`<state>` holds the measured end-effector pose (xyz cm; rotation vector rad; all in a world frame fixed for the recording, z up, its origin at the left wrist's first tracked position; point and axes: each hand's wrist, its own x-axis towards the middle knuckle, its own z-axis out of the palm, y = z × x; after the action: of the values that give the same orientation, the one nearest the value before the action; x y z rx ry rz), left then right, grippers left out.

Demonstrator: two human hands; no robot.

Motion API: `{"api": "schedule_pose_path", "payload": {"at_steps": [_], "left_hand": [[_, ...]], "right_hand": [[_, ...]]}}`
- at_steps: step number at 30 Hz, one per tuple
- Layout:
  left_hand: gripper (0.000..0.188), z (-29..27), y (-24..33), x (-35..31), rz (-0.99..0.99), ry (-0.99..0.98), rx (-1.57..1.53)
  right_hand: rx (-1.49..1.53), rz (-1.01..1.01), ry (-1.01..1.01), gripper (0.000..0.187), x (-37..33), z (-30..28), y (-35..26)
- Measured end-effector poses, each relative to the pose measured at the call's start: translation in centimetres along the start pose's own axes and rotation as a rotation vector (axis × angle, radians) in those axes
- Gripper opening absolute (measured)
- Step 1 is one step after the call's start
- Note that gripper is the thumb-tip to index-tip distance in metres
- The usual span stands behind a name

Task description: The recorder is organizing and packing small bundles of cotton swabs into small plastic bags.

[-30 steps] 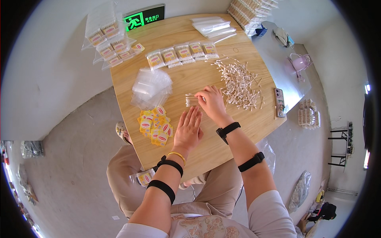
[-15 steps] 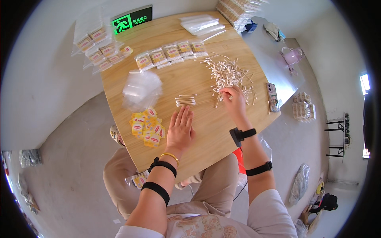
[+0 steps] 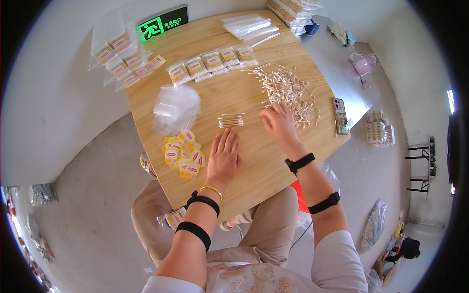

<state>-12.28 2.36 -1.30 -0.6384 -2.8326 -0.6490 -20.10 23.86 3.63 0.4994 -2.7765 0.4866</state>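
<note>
My left hand [image 3: 225, 155] lies flat on the wooden table, fingers stretched out. Its fingertips touch the near side of a small row of cotton swabs [image 3: 231, 122], which lie side by side, with one slightly apart at the far side. To the right, my right hand [image 3: 280, 123] hovers at the near left edge of a loose pile of cotton swabs [image 3: 288, 90]. Its fingers are curled together, and whatever is between the fingertips is too small or hidden to make out.
Clear plastic bags [image 3: 177, 110] and yellow-white cards [image 3: 184, 154] lie left of my left hand. Bagged swab packs [image 3: 213, 62] stand in a row farther back. A phone [image 3: 340, 115] rests at the right edge; plastic sleeves [image 3: 248, 27] lie at the far side.
My right hand has moved left, from over the swab pile to its near left edge. The left hand stays flat by the row. The whole view has shifted slightly.
</note>
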Motion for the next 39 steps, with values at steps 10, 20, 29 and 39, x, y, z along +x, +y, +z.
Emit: {"api": "schedule_pose_path", "payload": {"at_steps": [10,20,29,39], "left_hand": [[0.057,0.0,0.3,0.0,0.002,0.008,0.002],[0.053,0.0,0.2,0.2,-0.007,0.029,-0.060],[0.027,-10.2,6.0,-0.7,-0.091,0.199,-0.477],[0.008,-22.2,12.4,-7.8,0.008,0.108,-0.902]], "right_hand": [[-0.042,-0.081,-0.192,0.005,5.7,5.2,-3.2],[1.074,0.532,-0.294,0.017,-0.6,-1.5,-3.8],[1.374,0.466,-0.204,0.010,-8.0,-12.2,-9.0],[1.197,0.380,-0.167,0.013,-15.8,-20.3,-17.2]]}}
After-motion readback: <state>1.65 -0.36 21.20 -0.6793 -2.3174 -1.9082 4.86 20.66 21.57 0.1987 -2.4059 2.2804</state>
